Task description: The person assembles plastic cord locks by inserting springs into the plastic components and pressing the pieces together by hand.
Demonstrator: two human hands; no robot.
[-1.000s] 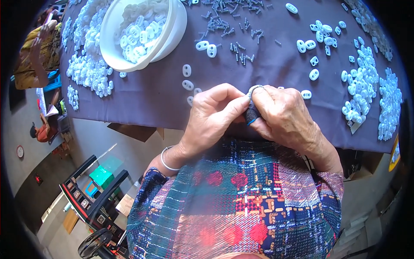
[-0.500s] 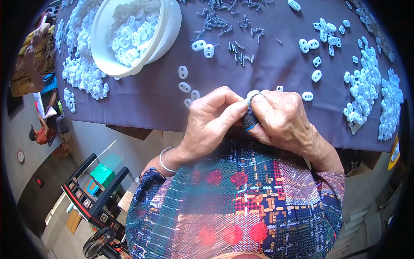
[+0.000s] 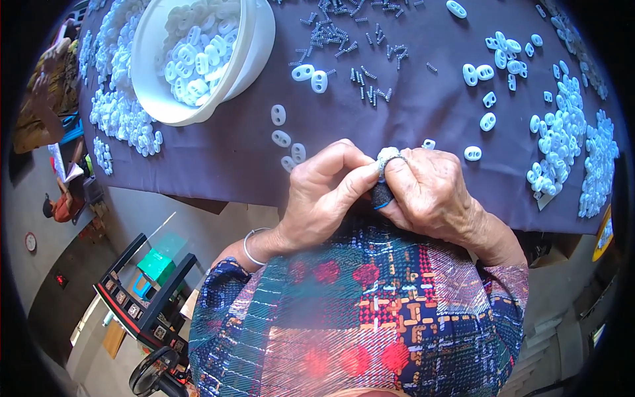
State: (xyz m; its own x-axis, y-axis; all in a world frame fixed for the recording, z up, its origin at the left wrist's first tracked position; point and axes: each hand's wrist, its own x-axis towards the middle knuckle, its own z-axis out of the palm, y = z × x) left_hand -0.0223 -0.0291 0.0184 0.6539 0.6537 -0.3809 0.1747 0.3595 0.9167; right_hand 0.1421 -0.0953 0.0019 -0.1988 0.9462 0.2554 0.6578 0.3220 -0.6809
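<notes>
My left hand point(image 3: 327, 192) and my right hand point(image 3: 430, 185) meet over the table's near edge, fingers closed and fingertips touching. Between them they pinch a small whitish piece point(image 3: 389, 154), mostly covered by the fingers, so its exact shape cannot be made out. A dark finger cover point(image 3: 381, 195) with a blue rim is on one digit of the right hand. Just beyond the left hand lie several white oval two-holed cord lock pieces point(image 3: 281, 138). Another white cord lock piece point(image 3: 472, 153) lies to the right of my right hand.
A white tub point(image 3: 246, 63) of cord lock pieces stands at the far left, with a heap point(image 3: 122, 119) beside it. Small metal springs point(image 3: 331, 36) are scattered at the far middle. More white pieces point(image 3: 559, 132) are piled on the right. A dark cloth point(image 3: 218, 155) covers the table.
Both hands stay together with nearly the same pinch; the fingers have shifted slightly around the small piece. The view has tilted a little.
</notes>
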